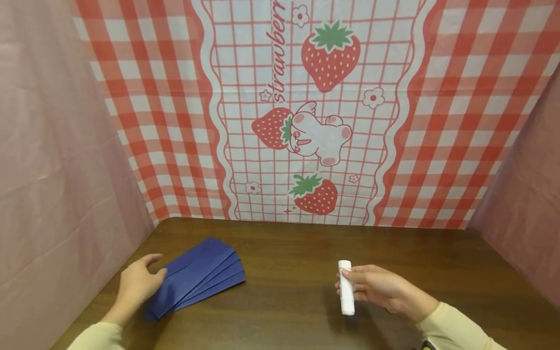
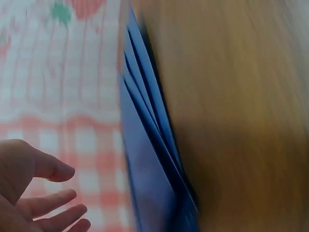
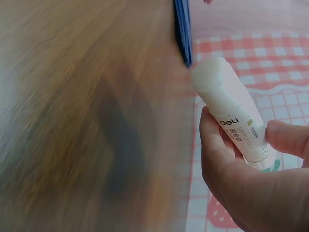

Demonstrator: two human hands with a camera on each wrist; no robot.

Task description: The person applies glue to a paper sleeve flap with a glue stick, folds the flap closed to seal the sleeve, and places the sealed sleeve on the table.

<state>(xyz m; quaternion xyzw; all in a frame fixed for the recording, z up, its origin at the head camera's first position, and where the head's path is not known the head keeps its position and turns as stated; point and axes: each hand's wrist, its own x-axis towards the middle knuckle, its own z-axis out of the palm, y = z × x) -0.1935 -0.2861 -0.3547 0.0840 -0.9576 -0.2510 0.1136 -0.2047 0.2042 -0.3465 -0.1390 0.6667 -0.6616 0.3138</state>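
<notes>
A white glue stick (image 3: pixel 236 113) with "deli" printed on its side is gripped between the thumb and fingers of my right hand (image 1: pixel 382 287), above the right half of the table. Several dark blue envelopes (image 1: pixel 201 272) lie fanned out on the left of the table. My left hand (image 1: pixel 140 282) hovers at their left edge, its fingers loosely bent and holding nothing. In the left wrist view, a gap shows between that hand (image 2: pixel 43 193) and the envelopes (image 2: pixel 149 159).
The brown wooden table (image 1: pixel 280 291) runs back to a red-and-white checked cloth (image 1: pixel 166 97) with strawberry prints. Pink cloth (image 1: pixel 57 170) hangs along the left side, and more pink cloth (image 1: pixel 525 204) hangs along the right.
</notes>
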